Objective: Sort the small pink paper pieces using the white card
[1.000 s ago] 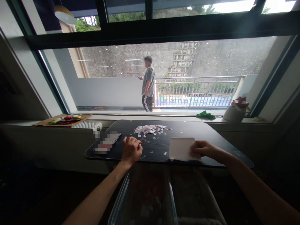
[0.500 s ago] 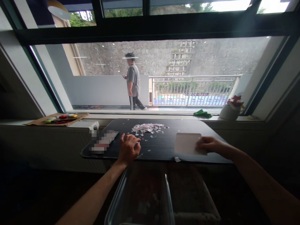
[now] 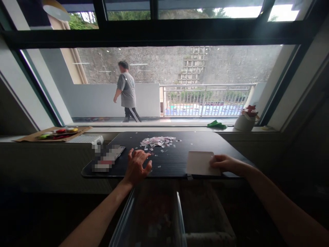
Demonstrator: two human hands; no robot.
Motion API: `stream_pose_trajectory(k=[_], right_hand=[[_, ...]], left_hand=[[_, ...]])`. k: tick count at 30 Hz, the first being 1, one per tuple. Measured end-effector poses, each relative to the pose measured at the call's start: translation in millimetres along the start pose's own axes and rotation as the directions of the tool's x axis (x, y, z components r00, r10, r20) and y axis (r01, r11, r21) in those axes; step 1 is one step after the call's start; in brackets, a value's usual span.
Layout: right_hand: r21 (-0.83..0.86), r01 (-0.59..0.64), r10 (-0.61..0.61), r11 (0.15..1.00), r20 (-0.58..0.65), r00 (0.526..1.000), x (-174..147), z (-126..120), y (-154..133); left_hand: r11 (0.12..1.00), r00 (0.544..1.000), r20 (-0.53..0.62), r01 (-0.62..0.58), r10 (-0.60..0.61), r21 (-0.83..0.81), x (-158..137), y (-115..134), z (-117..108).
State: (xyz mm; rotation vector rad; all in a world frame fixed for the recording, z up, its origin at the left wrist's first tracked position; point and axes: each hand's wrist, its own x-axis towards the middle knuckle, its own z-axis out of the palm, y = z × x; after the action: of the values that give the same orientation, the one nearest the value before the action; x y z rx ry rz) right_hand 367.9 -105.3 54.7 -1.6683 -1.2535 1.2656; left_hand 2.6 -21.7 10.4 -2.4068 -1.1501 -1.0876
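Note:
My right hand [image 3: 223, 163] grips the right side of a flat white rectangular board [image 3: 199, 162] with rounded corners, low over the black table [image 3: 177, 154]. Whether its underside touches the tabletop I cannot tell. A small paper scrap [image 3: 190, 177] sits by the board's lower edge at the table's front. My left hand [image 3: 138, 164] hovers at the front left of the table, thumb and fingers apart, with nothing seen in it. Beyond it lies a heap of small whitish paper scraps [image 3: 158, 141], with several loose bits scattered nearer me.
A phone-like slab [image 3: 109, 158], partly blurred, lies left of my left hand. Below the table edge is a clear plastic bin [image 3: 181, 219] with scraps inside. On the sill are a green cloth [image 3: 217, 125], a white pot [image 3: 244, 120] and cardboard [image 3: 28, 136]. Outside, a person [image 3: 128, 91] walks.
My left thumb and fingers have spread wider. The white board has come slightly nearer the table's front edge, by the scrap there. The person outside has moved left, and my view has shifted slightly.

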Motion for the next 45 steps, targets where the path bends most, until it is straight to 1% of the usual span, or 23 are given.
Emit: stream_pose_trajectory(k=[4,6,8,10,11,12,14,16,18,19,20,22,24,25,27,29,31,34,37,39,41,45], right_hand=[[0.023,0.01,-0.01,1.0,0.024,1.0,-3.4,-2.7,4.1],[0.018,0.01,-0.011,1.0,0.04,0.999,-5.0,-7.2,8.1],[-0.005,0.021,-0.02,1.0,0.049,0.999,-4.4,-12.5,12.4],[-0.03,0.053,-0.052,0.998,0.027,0.998,0.2,-15.0,15.1],[-0.03,0.077,-0.077,0.997,0.003,0.997,4.0,-13.7,15.3],[-0.02,0.105,-0.106,0.994,-0.026,0.994,8.8,-10.1,14.6],[0.025,0.167,-0.164,0.986,-0.098,0.982,20.2,4.5,10.3],[0.082,0.227,-0.209,0.971,-0.178,0.962,33.4,27.5,2.5],[0.135,0.277,-0.239,0.951,-0.244,0.94,47.8,54.9,-7.5],[0.165,0.305,-0.253,0.938,-0.275,0.927,55.2,68.8,-12.6],[0.198,0.321,-0.261,0.926,-0.277,0.925,62.5,81.9,-17.5],[0.234,0.35,-0.285,0.907,-0.271,0.919,76.2,103.8,-25.0],[0.213,0.393,-0.333,0.895,-0.267,0.904,86.3,117.1,-28.0],[0.193,0.409,-0.354,0.892,-0.263,0.897,89.5,120.1,-27.7],[0.155,0.419,-0.383,0.895,-0.217,0.898,91.9,119.6,-24.7],[0.127,0.414,-0.391,0.902,-0.169,0.905,91.1,113.8,-21.0],[0.102,0.428,-0.407,0.898,-0.179,0.896,90.3,108.4,-19.7],[0.053,0.488,-0.467,0.871,-0.217,0.857,93.5,109.5,-25.8],[-0.046,0.543,-0.539,0.839,-0.214,0.815,101.4,121.4,-37.6],[-0.11,0.555,-0.564,0.825,-0.223,0.795,107.7,130.1,-44.7],[-0.118,0.544,-0.556,0.831,-0.22,0.801,113.4,136.2,-49.1],[-0.033,0.487,-0.486,0.873,-0.159,0.859,116.4,137.8,-51.2]], left_hand=[[1.0,1.0,-0.006,0.003,-0.003,-0.012,0.0,-1.1,1.4],[0.999,0.999,-0.011,0.032,-0.032,-0.03,0.6,-1.5,2.6],[0.994,0.995,-0.028,0.089,-0.091,-0.059,1.5,-1.7,3.8],[0.984,0.987,-0.048,0.151,-0.155,-0.091,2.3,-1.9,4.5],[0.983,0.987,-0.031,0.153,-0.157,-0.104,2.5,-1.9,4.5],[0.985,0.992,0.008,0.127,-0.127,-0.116,2.7,-1.9,4.2],[0.988,0.994,0.108,0.05,-0.035,-0.144,2.7,-1.3,3.0],[0.984,0.977,0.208,-0.018,0.055,-0.177,2.6,-0.4,1.6],[0.979,0.96,0.264,-0.038,0.091,-0.199,2.7,0.3,1.2],[0.979,0.961,0.265,-0.026,0.08,-0.2,2.8,0.3,1.6],[0.981,0.968,0.247,0.0,0.049,-0.196,3.0,0.0,2.4],[0.98,0.984,0.168,0.088,-0.058,-0.176,3.7,-2.3,4.7],[0.969,0.981,0.074,0.189,-0.179,-0.158,4.4,-7.3,7.2],[0.962,0.973,0.038,0.231,-0.228,-0.148,4.6,-10.8,8.0],[0.95,0.956,-0.01,0.29,-0.293,-0.117,4.2,-19.2,8.5],[0.943,0.944,-0.037,0.325,-0.329,-0.075,2.6,-27.5,7.5],[0.933,0.931,-0.059,0.358,-0.36,-0.04,0.0,-33.1,5.9],[0.92,0.918,-0.069,0.391,-0.391,-0.015,-3.6,-33.9,4.3],[0.925,0.924,-0.05,0.38,-0.38,0.002,-5.0,-28.9,4.2],[0.931,0.931,-0.041,0.364,-0.363,0.017,-4.9,-25.6,4.0],[0.937,0.938,-0.039,0.347,-0.346,0.029,-4.5,-23.6,3.5],[0.945,0.945,-0.042,0.326,-0.325,0.037,-4.1,-22.7,2.5]])
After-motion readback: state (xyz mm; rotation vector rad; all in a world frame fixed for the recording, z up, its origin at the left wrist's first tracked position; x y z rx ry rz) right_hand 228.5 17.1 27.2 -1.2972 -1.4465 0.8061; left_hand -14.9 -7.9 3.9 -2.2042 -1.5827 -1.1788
